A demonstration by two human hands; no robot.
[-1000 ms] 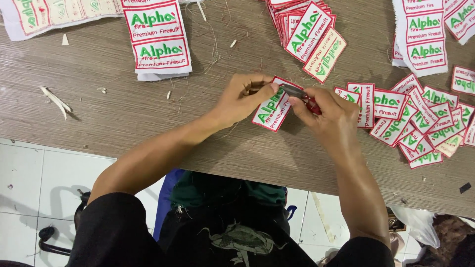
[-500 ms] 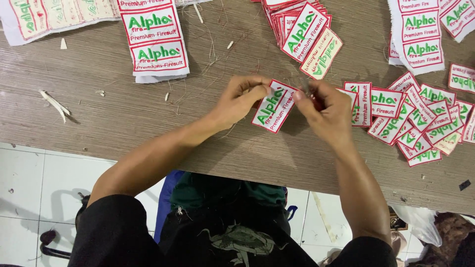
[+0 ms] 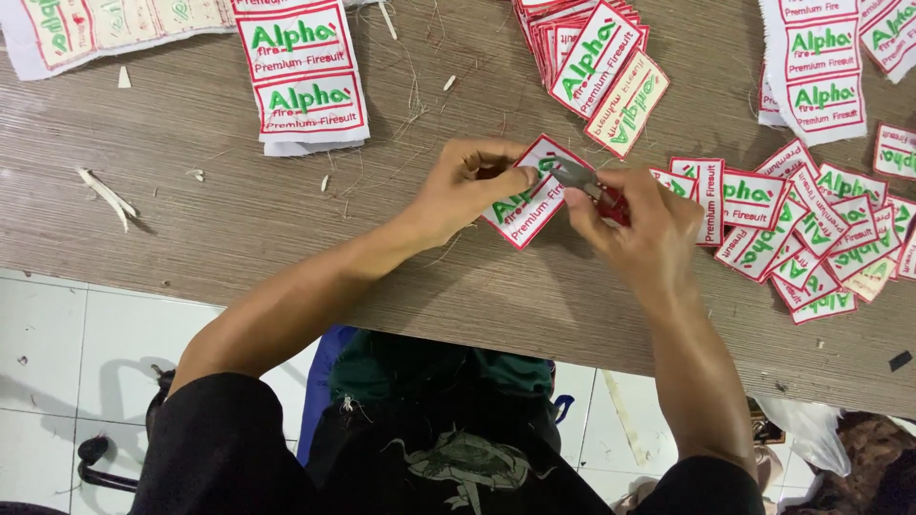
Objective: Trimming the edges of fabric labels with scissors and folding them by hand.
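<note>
Patch point(image 3: 520, 205), white with a red border and green lettering, sits between both hands above the wooden table point(image 3: 239, 219), tilted. Left hand point(image 3: 472, 186) pinches its upper edge, thumb and fingers pressed together on the cloth. Right hand point(image 3: 639, 234) is closed around small snips point(image 3: 587, 186) with a red handle; the metal blades touch the patch edge near the left fingertips. Just beside the right hand lies a loose pile of cut patches point(image 3: 811, 229). A neat stack of patches point(image 3: 596, 57) lies farther up, and uncut strips point(image 3: 301, 72) lie well apart at the left.
</note>
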